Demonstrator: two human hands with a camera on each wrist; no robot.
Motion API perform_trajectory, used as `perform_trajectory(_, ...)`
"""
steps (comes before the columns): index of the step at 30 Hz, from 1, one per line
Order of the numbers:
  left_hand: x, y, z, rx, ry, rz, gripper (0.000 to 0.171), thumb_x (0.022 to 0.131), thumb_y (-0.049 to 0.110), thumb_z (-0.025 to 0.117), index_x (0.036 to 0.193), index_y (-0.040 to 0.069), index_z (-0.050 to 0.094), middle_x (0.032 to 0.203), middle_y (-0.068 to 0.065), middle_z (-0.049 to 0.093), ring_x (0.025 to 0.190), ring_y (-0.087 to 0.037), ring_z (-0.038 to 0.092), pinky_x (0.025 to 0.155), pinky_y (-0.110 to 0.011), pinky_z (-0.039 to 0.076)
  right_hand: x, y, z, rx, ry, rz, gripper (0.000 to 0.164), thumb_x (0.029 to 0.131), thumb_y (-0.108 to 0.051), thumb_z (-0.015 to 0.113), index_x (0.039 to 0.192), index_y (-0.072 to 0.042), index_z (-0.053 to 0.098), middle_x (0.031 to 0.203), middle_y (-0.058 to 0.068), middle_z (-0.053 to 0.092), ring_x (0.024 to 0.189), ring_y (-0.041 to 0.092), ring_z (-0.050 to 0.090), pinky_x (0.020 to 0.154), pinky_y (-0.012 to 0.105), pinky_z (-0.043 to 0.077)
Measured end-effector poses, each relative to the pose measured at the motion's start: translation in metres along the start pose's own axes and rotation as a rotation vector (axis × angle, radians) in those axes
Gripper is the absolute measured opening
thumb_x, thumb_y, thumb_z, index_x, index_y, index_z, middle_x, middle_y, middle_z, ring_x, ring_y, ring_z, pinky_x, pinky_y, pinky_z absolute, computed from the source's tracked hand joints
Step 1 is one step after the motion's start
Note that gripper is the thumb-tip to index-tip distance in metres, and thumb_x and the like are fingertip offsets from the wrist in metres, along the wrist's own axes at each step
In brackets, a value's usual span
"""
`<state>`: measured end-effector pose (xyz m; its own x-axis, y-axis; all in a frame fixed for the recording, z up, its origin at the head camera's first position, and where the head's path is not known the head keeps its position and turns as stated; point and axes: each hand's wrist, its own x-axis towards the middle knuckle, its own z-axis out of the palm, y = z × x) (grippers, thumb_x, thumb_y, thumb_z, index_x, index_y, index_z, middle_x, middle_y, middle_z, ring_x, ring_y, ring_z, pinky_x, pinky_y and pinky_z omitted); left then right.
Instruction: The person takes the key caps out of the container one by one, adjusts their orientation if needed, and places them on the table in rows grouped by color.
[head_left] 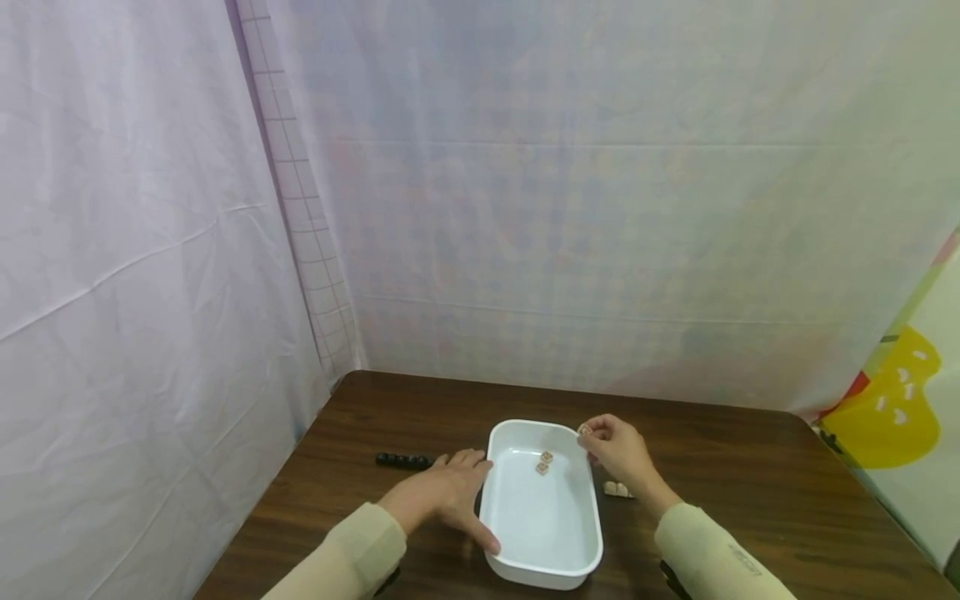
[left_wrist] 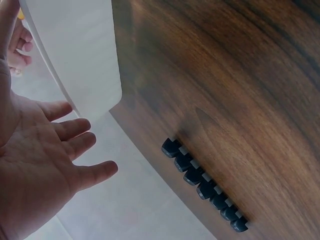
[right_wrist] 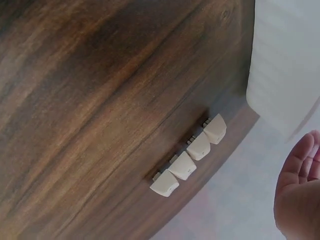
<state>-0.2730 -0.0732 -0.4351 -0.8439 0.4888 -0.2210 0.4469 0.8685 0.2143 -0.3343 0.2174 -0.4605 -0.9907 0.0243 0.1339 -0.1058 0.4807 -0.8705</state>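
Note:
A white rectangular tray stands on the table, with two small cream keycaps lying together toward its far end. My left hand rests along the tray's left rim, fingers spread and thumb near its front left corner. In the left wrist view the fingers of that hand are extended at the tray's edge. Over the far right rim, my right hand pinches another cream keycap between thumb and fingertips. The right wrist view shows only part of this hand; its keycap is hidden there.
A row of black keycaps lies left of the tray, partly behind my left hand in the head view. To the right, a short row of cream keycaps sits on the dark wooden table. White curtains hang behind.

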Motion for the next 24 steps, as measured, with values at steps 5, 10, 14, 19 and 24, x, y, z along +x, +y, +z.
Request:
perform_trajectory(5, 0.001, 0.000, -0.001, 0.000, -0.003, 0.006, 0.120, 0.062, 0.074, 0.079, 0.153, 0.010, 0.034, 0.159, -0.012, 0.029, 0.147, -0.030, 0.025, 0.117, -0.052, 0.023, -0.002, -0.003, 0.001, -0.002, -0.019, 0.027, 0.036, 0.098, -0.025, 0.064, 0.113, 0.007, 0.067, 0.096, 0.017, 0.071, 0.069, 0.022, 0.068, 0.065, 0.040, 0.060)
perform_trajectory(10, 0.001, 0.000, -0.001, -0.001, -0.003, 0.009, 0.120, 0.061, 0.074, 0.080, 0.153, 0.010, 0.034, 0.159, -0.012, 0.029, 0.147, -0.030, 0.025, 0.116, -0.052, 0.024, -0.002, -0.007, 0.004, 0.167, -0.056, 0.104, 0.027, 0.095, -0.017, 0.067, 0.110, 0.005, 0.062, 0.101, 0.017, 0.070, 0.074, 0.023, 0.070, 0.065, 0.036, 0.059)
perform_trajectory(14, 0.001, -0.001, 0.000, -0.004, -0.002, 0.010, 0.121, 0.061, 0.074, 0.080, 0.153, 0.010, 0.034, 0.159, -0.012, 0.029, 0.147, -0.030, 0.025, 0.116, -0.052, 0.023, 0.001, -0.010, 0.008, 0.355, -0.074, 0.188, 0.018, 0.094, -0.007, 0.065, 0.106, 0.002, 0.055, 0.092, 0.013, 0.068, 0.070, 0.020, 0.068, 0.063, 0.032, 0.058)
perform_trajectory(19, 0.001, 0.000, -0.001, -0.012, -0.004, 0.007, 0.120, 0.061, 0.073, 0.080, 0.153, 0.010, 0.035, 0.159, -0.012, 0.030, 0.147, -0.030, 0.025, 0.116, -0.052, 0.023, 0.002, -0.013, 0.009, 0.447, -0.061, 0.241, 0.015, 0.095, -0.007, 0.061, 0.105, 0.001, 0.053, 0.090, 0.011, 0.066, 0.066, 0.017, 0.065, 0.060, 0.028, 0.057)
perform_trajectory(24, 0.000, 0.001, -0.002, -0.011, 0.000, 0.007, 0.120, 0.061, 0.072, 0.081, 0.152, 0.010, 0.035, 0.158, -0.012, 0.030, 0.146, -0.030, 0.025, 0.117, -0.052, 0.023, 0.002, -0.013, 0.008, 0.500, -0.061, 0.251, 0.014, 0.095, -0.004, 0.062, 0.104, 0.001, 0.053, 0.087, 0.011, 0.065, 0.064, 0.016, 0.063, 0.058, 0.026, 0.056)
